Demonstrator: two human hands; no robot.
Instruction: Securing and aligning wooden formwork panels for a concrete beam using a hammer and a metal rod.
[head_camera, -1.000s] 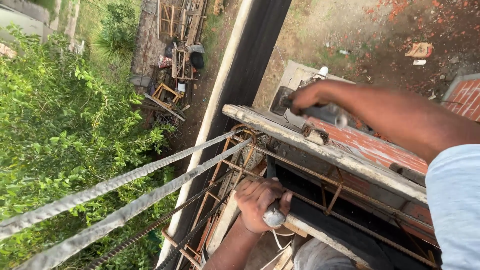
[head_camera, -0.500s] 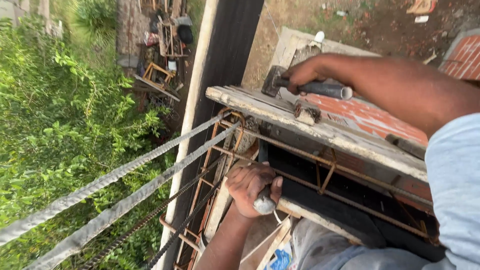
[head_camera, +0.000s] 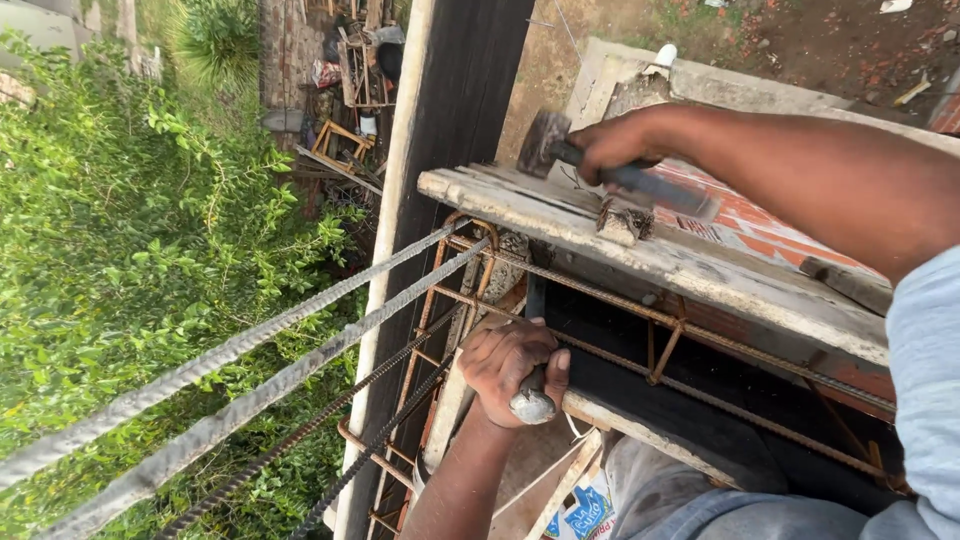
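Hands first, from the near one to the far one. Left hand (head_camera: 508, 362) is low in the picture, close to the person's body. Its fingers are curled tight round a short grey metal bar (head_camera: 532, 402), and the round end of that bar pokes out under the fist. This hand sits right at the near edge of the wooden form, beside the rusty steel cage (head_camera: 660, 340) that runs inside it.

Two thick ribbed steel rods (head_camera: 300, 330) lie next to that hand. They are long and run from the lower left corner up to the corner of the cage.

Farther away is the pale wooden plank (head_camera: 700, 265). It goes across the view, from upper left down to lower right. A small lump of wood or concrete (head_camera: 622, 220) sits on top of it.

Right hand (head_camera: 622, 142) is up above that plank. Its fingers are wrapped shut round the handle of a hammer (head_camera: 575, 155). The hammer's handle lies almost along the plank, and its dark head points left, away from the arm. The head hangs just over the plank's far edge, near the lump. So the right hand is much closer to the plank top than the left hand is.

Far below are green bushes (head_camera: 130, 260) and the ground.
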